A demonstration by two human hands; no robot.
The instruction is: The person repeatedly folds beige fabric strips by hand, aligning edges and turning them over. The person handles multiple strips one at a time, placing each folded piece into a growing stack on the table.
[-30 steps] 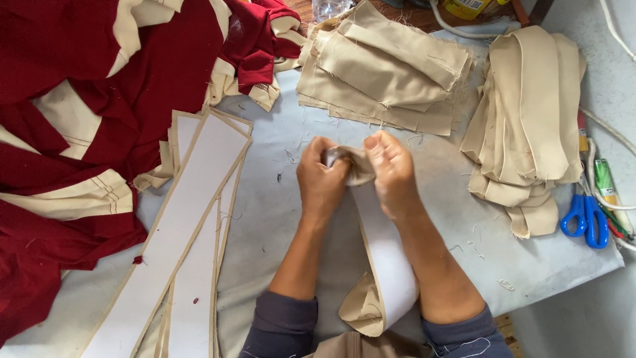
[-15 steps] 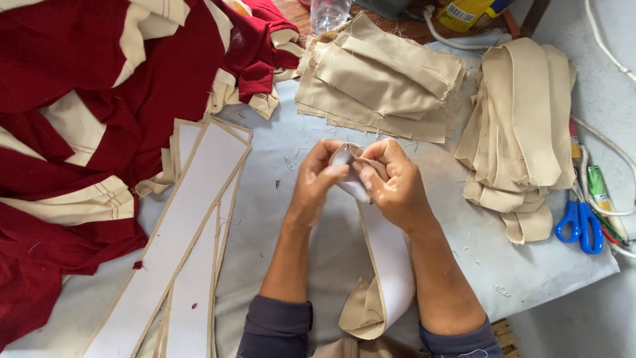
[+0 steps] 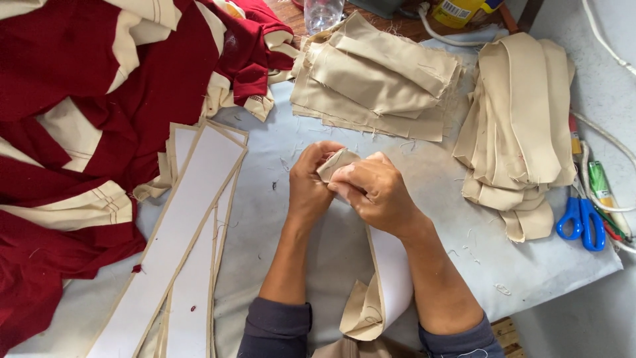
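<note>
My left hand (image 3: 310, 185) and my right hand (image 3: 372, 190) meet over the middle of the table, both pinching the far end of a long beige fabric strip (image 3: 382, 285) with a white lining. Its tip (image 3: 334, 164) is folded between my fingers. The rest of the strip runs back under my right forearm and curls off the table's near edge.
More white-lined beige strips (image 3: 179, 238) lie flat at the left. Red and cream garments (image 3: 79, 113) are heaped at far left. Two beige stacks (image 3: 377, 79) (image 3: 520, 126) sit at the back and right. Blue-handled scissors (image 3: 582, 222) rest near the right edge. A clear bottle (image 3: 323, 12) stands at the back.
Both hands stayed on the strip's end and have worked it. My right hand now covers more of the folded tip. The view has shifted slightly.
</note>
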